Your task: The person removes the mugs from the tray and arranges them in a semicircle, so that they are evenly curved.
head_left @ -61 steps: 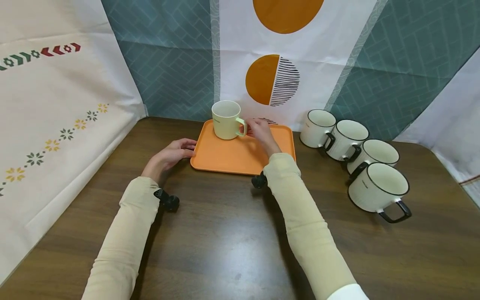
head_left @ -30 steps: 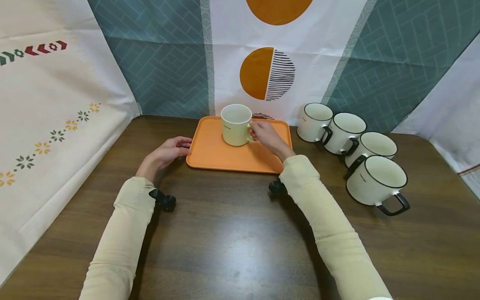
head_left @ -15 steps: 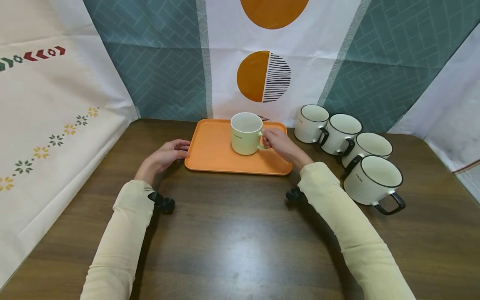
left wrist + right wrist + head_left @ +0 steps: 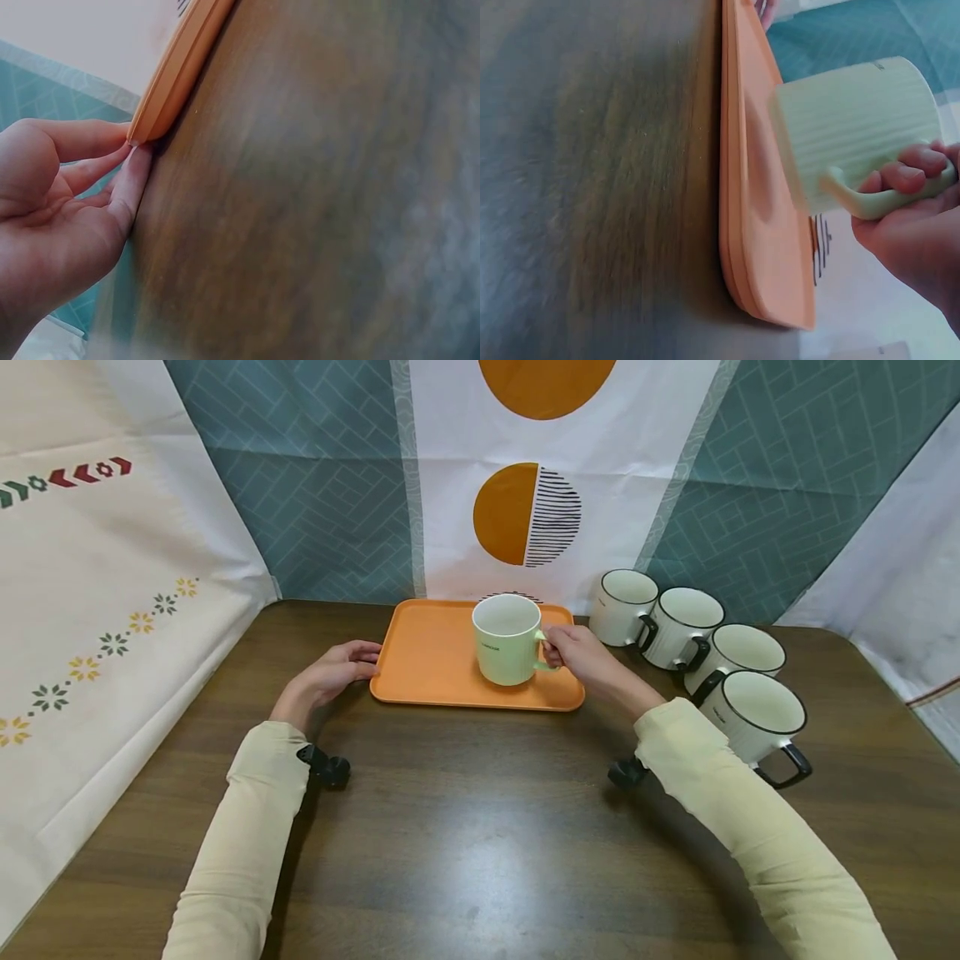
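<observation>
My right hand (image 4: 581, 652) grips the handle of a pale green mug (image 4: 504, 647), its fingers curled through it. The mug is upright over the right half of an orange tray (image 4: 427, 672). Seen from the right wrist, the mug (image 4: 847, 127) seems slightly raised, with a shadow on the tray beneath it. My left hand (image 4: 333, 670) is at the tray's left edge. In the left wrist view the index fingertip and thumb of this hand (image 4: 67, 202) pinch the tray's corner (image 4: 169, 97).
Several white mugs with black rims and handles stand in a slanting row to the right; the frontmost white mug (image 4: 757, 714) is partly behind my right sleeve. The brown wooden table (image 4: 450, 827) meets a patterned cloth backdrop (image 4: 322, 510) behind the tray.
My right hand has moved the green mug from the tray's back left to its right half, toward the front. My left hand has stayed at the tray's left edge.
</observation>
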Demonstrator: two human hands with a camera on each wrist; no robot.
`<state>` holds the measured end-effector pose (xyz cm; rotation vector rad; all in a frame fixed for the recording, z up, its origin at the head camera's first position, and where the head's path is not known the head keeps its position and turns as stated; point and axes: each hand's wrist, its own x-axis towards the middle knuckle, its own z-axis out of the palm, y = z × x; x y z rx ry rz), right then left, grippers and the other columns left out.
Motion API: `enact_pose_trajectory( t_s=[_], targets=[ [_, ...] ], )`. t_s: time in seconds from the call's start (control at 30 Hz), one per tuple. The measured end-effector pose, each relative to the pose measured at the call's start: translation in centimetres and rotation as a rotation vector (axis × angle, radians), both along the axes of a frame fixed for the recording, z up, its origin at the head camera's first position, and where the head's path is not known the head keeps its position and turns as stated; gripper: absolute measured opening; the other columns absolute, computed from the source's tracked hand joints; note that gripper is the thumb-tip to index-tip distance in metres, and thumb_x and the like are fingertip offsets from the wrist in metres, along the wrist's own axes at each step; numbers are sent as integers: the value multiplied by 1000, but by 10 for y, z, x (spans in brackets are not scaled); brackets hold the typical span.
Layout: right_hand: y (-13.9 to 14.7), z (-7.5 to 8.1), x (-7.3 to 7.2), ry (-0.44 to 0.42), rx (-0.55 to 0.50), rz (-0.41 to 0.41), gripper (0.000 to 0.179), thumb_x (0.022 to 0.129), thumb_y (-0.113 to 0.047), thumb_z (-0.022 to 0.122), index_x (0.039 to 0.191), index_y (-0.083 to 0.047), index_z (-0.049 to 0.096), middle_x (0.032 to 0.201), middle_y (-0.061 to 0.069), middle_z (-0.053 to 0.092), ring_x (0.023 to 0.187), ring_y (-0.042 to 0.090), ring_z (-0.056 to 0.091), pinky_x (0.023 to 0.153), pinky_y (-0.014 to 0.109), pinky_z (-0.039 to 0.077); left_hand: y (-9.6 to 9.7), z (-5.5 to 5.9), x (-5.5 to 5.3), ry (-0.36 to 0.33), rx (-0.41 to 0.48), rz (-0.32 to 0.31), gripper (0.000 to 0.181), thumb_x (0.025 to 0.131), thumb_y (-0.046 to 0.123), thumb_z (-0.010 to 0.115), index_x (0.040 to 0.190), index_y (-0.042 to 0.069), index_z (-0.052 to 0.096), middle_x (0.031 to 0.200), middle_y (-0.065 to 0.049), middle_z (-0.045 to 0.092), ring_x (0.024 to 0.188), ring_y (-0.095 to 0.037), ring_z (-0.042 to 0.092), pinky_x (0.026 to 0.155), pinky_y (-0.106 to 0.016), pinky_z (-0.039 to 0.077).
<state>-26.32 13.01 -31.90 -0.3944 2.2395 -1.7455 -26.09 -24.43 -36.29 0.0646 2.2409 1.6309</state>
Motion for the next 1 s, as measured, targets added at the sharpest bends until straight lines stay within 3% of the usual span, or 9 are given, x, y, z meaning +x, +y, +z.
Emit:
enact_pose_trajectory(
  t_s=[0.23, 0.47, 0.8, 1.0],
  targets=[
    [17, 7, 21, 33, -214, -143, 32, 105, -16, 31, 80, 2, 40, 68, 2, 34, 68, 13, 36, 67, 26, 34, 3, 1, -1, 4, -1, -6, 55, 97, -1, 50, 146, -8, 25, 142, -27, 33, 123, -35, 38, 110, -45, 29],
    [42, 11, 37, 35, -417, -190, 35, 105, -13, 32, 73, -3, 44, 68, 0, 37, 62, 9, 35, 61, 20, 33, 3, -2, -3, 0, -26, -8, 54, 97, 0, 50, 145, -7, 26, 140, -26, 35, 122, -34, 40, 109, -44, 31],
    [78, 6, 67, 69, -482, -199, 36, 105, -15, 35, 73, -5, 44, 68, -1, 39, 62, 9, 37, 61, 22, 33, -2, -3, -2, 1, -22, -9, 55, 97, -1, 50, 146, -8, 25, 143, -26, 33, 124, -34, 40, 109, -44, 31],
    [106, 0, 87, 76, -430, -150, 33, 106, -21, 37, 78, -4, 45, 70, 1, 38, 67, 12, 37, 63, 25, 31, -1, -3, -3, 8, -2, -22, 55, 98, -1, 49, 146, -8, 23, 145, -26, 31, 127, -34, 38, 110, -45, 29]
  ],
)
